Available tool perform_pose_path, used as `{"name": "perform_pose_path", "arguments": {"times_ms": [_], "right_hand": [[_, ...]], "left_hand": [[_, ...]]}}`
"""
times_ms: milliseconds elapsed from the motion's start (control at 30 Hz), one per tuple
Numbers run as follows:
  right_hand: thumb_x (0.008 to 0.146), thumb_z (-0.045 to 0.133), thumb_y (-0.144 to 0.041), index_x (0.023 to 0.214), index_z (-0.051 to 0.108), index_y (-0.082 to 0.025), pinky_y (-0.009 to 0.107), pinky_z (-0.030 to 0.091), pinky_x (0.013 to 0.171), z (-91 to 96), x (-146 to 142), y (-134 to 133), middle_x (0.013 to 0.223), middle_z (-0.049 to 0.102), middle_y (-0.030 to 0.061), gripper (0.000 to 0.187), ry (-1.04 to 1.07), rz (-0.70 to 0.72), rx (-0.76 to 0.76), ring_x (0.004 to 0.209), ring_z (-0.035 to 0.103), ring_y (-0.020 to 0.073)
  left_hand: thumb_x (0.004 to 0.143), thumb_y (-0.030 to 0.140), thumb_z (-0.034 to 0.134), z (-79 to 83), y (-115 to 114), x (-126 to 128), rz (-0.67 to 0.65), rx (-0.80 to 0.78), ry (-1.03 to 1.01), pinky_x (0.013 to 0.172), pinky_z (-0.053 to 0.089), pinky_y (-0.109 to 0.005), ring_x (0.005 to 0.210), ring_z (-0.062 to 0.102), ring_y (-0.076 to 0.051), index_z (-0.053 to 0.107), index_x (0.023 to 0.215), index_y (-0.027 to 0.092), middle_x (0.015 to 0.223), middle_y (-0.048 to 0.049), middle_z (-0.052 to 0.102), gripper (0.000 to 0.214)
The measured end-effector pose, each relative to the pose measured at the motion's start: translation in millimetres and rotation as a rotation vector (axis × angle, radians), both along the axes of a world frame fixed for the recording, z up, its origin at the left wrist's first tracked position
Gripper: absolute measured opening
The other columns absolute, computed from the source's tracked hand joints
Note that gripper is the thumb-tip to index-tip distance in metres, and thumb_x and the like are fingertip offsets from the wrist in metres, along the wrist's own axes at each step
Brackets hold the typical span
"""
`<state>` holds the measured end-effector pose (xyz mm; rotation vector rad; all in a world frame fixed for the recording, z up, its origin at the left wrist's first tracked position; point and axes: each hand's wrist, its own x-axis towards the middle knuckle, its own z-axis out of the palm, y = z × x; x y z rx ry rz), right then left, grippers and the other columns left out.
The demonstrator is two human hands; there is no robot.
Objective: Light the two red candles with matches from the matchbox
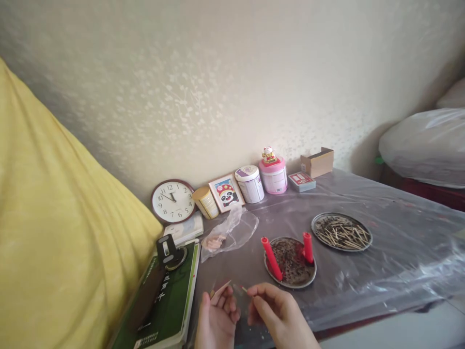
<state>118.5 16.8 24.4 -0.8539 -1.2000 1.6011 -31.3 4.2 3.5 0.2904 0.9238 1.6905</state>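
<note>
At the bottom centre of the frame both hands are close together over the near edge of the table (381, 271), which is covered with a clear plastic sheet. The left hand (217, 317) is curled nearly closed, its fingertips pinching a thin wooden stick (222, 288) that points up and to the left. The right hand (278, 315) is also mostly closed, with thumb and forefinger nipping a short stick (243, 290) whose tip points toward the left hand. The two sticks are near each other but apart.

Just above the right hand is a metal plate (290, 283) with dark burnt residue and two red candles: the left candle (271, 258) leans, the right candle (308, 247) stands upright. No flame shows on either. Further right, a second plate (365, 242) holds a heap of sticks. A crumpled plastic bag (232, 228) with a few more sticks lies above the left hand, and a green book (170, 305) lies at lower left.

The grips are fingertip-only, so either stick could slip and fall off the table edge. The leaning candle looks unsteady, and a nudge from the right hand might tip it onto the plastic sheet. Any flame here would be close to the bag, the sheet and the loose sticks.
</note>
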Motion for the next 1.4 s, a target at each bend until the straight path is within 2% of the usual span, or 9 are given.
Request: {"name": "perform_pose_path", "arguments": {"times_ms": [133,267,367,467,600,733,967,1133,1400], "right_hand": [[0.075,0.065,-0.046,0.099,0.063,-0.011,0.027,0.050,0.070,5.3,1.1,1.7,0.084,0.069,0.0108,0.043,0.011,-0.044,0.002,0.076,0.065,0.0192],[0.077,0.064,-0.050,0.096,0.068,-0.013,0.027,0.053,0.069,7.0,2.7,5.0,0.082,0.070,0.0105,0.042,0.033,-0.109,-0.014,0.074,0.067,0.0204],[0.081,0.063,-0.047,0.089,0.071,-0.016,0.023,0.052,0.067,8.3,5.3,7.0,0.078,0.068,0.0075,0.033,-0.029,-0.186,0.113,0.072,0.064,0.0174],[0.083,0.063,-0.039,0.083,0.072,-0.019,0.019,0.051,0.070,8.2,7.3,7.5,0.084,0.067,0.0060,0.022,-0.115,-0.264,0.276,0.078,0.064,0.0155],[0.087,0.061,-0.033,0.087,0.071,-0.021,0.016,0.051,0.070,8.5,7.4,4.7,0.086,0.069,0.0038,0.016,-0.161,-0.296,0.371,0.078,0.066,0.0133],[0.088,0.059,-0.026,0.088,0.069,-0.021,0.013,0.050,0.070,16.4,7.7,0.5,0.085,0.071,0.0016,0.011,-0.193,-0.337,0.517,0.076,0.067,0.0109],[0.089,0.054,-0.017,0.089,0.066,-0.019,0.016,0.052,0.070,23.7,8.9,-5.1,0.084,0.070,0.0045,0.013,-0.294,-0.304,0.709,0.075,0.067,0.0130],[0.089,0.053,-0.015,0.089,0.065,-0.020,0.017,0.053,0.071,21.1,8.0,-4.8,0.084,0.070,0.0049,0.013,-0.294,-0.371,0.849,0.077,0.067,0.0135],[0.087,0.056,-0.008,0.095,0.061,-0.018,0.017,0.053,0.073,33.9,16.1,-7.6,0.086,0.068,0.0041,0.014,-0.379,-0.362,1.005,0.078,0.065,0.0113]], "left_hand": [[0.062,0.048,0.078,1.9,-1.5,4.0,-0.058,0.022,-0.067,0.052,0.049,-0.026,0.056,0.057,-0.013,0.074,0.084,0.011,0.077,-0.0089,0.069,0.043],[0.057,0.048,0.082,3.7,-0.3,3.5,-0.109,0.016,-0.072,0.054,0.050,-0.026,0.057,0.057,-0.014,0.075,0.082,0.011,0.075,-0.0086,0.069,0.046],[0.054,0.049,0.083,4.4,0.2,4.0,-0.131,0.013,-0.066,0.053,0.049,-0.026,0.058,0.056,-0.014,0.075,0.083,0.009,0.076,-0.0090,0.068,0.050],[0.056,0.050,0.082,5.7,-0.2,7.6,-0.121,0.024,-0.046,0.051,0.048,-0.026,0.057,0.054,-0.014,0.076,0.085,0.009,0.074,-0.0082,0.068,0.051],[0.059,0.049,0.081,5.9,-1.5,13.7,-0.112,0.046,-0.019,0.049,0.046,-0.024,0.055,0.054,-0.013,0.076,0.086,0.010,0.072,-0.0079,0.068,0.046],[0.062,0.047,0.080,-1.5,-2.4,15.0,-0.128,0.079,0.013,0.050,0.047,-0.025,0.061,0.059,-0.017,0.076,0.088,0.012,0.074,-0.0100,0.070,0.043],[0.068,0.047,0.075,-14.6,-0.3,8.4,-0.225,0.170,0.107,0.055,0.048,-0.028,0.061,0.060,-0.018,0.076,0.092,0.017,0.078,-0.0120,0.071,0.039],[0.066,0.045,0.077,-17.2,1.8,7.4,-0.271,0.181,0.153,0.060,0.050,-0.030,0.060,0.060,-0.018,0.077,0.093,0.020,0.074,-0.0101,0.070,0.037],[0.064,0.049,0.078,-6.8,-0.1,13.2,-0.239,0.155,0.302,0.054,0.045,-0.028,0.055,0.054,-0.016,0.077,0.088,0.021,0.062,-0.0062,0.064,0.038]]}}
